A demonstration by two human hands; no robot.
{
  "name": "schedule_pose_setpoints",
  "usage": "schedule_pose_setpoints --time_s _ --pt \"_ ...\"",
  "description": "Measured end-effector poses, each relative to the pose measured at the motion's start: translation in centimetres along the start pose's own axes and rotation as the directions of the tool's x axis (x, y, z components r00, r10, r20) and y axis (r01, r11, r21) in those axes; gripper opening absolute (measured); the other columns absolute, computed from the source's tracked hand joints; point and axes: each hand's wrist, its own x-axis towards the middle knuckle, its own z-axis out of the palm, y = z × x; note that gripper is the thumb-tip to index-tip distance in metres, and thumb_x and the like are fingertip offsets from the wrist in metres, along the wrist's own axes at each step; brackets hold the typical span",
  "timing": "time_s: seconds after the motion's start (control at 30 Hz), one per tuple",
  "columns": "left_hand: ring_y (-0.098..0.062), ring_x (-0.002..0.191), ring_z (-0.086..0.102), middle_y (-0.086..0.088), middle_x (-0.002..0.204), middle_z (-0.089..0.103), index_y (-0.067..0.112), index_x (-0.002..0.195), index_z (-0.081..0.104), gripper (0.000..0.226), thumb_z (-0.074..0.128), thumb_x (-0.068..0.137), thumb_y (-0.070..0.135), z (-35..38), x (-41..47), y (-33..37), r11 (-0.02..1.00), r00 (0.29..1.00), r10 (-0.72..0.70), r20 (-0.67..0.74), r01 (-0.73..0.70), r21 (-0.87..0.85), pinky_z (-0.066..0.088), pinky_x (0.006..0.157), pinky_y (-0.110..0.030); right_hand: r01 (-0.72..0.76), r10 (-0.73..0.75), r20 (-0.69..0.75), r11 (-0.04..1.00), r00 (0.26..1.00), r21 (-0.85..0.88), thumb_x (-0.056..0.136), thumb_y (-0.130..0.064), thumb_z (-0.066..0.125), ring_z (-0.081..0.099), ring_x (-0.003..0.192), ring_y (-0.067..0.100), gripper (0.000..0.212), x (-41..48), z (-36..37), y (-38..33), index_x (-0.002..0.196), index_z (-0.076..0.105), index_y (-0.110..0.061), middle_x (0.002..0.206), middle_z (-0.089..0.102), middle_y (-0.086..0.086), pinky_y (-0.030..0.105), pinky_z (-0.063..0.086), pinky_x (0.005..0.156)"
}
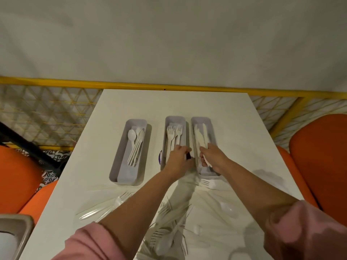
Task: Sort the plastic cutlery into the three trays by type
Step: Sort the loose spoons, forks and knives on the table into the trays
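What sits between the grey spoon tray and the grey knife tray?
In the head view, a third grey plastic tray holding white plastic forks, with the left hand at its near end.

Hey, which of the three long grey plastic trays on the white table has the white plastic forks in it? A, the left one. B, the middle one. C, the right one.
B: the white plastic forks lie, tines pointing away, in the middle long grey plastic tray, with the left hand over its near end.
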Motion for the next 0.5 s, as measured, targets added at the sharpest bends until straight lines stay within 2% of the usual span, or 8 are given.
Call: schedule_pose_setpoints --time_s 0.1,0.23,0.33,0.43,0.5 --pt "-0.028 0.12 0.044 -0.009 0.13 0.045 0.013 0.133 0.049 0.043 0.054 0.09 0.015 1.5 0.3 0.0 0.97 0.994 0.102 0.045 -0.11 0.219 0.039 0.101 -0.034 -0.05 0.048 -0.038 0.998 0.998 -0.049 0.097 -0.012 0.038 0.035 0.049 0.017 0.008 1.0 -0.9 0.2 0.091 0.043 -0.01 0.063 0.042 0.008 0.027 0.028 0.048" --pt "-0.026 0.115 0.045 -0.008 0.128 0.045 0.017 0.134 0.047 0.046 0.056 0.09 0.016 2.9 0.6 0.4 0.905 0.981 0.157 0.114 -0.189 0.381 0.038 0.094 -0.034 -0.066 0.055 -0.067 0.982 0.996 -0.177 0.096 -0.013 0.04 0.045 0.051 0.019 0.008 2.2 -1.2 0.5 0.091 0.046 -0.009 0.067 0.049 0.01 0.024 0.034 0.046" --pt "-0.027 0.115 0.043 -0.007 0.127 0.044 0.017 0.13 0.05 0.04 0.054 0.09 0.016 3.3 0.7 0.3 0.874 0.981 0.143 0.131 -0.187 0.449 0.036 0.093 -0.036 -0.06 0.047 -0.067 0.975 0.997 -0.212 0.094 -0.007 0.043 0.047 0.052 0.019 0.007 2.4 -1.1 0.2 0.097 0.05 -0.006 0.068 0.051 0.012 0.025 0.038 0.047" --pt "-0.027 0.116 0.041 -0.006 0.127 0.042 0.017 0.128 0.05 0.038 0.053 0.091 0.019 3.6 0.6 0.0 0.867 0.985 0.12 0.125 -0.165 0.471 0.034 0.093 -0.039 -0.058 0.053 -0.036 0.987 0.998 -0.15 0.089 0.003 0.045 0.048 0.057 0.019 0.027 2.6 -1.2 0.0 0.115 0.046 -0.004 0.078 0.051 0.016 0.027 0.041 0.05" --pt "-0.026 0.117 0.04 -0.006 0.129 0.041 0.018 0.132 0.048 0.041 0.053 0.091 0.02 3.7 0.6 -0.2 0.875 0.985 0.115 0.13 -0.162 0.457 0.036 0.094 -0.039 -0.042 0.038 -0.024 0.983 0.999 -0.178 0.089 0.002 0.045 0.05 0.062 0.02 0.027 2.6 -1.1 -0.1 0.115 0.044 -0.009 0.087 0.052 0.017 0.026 0.04 0.051"
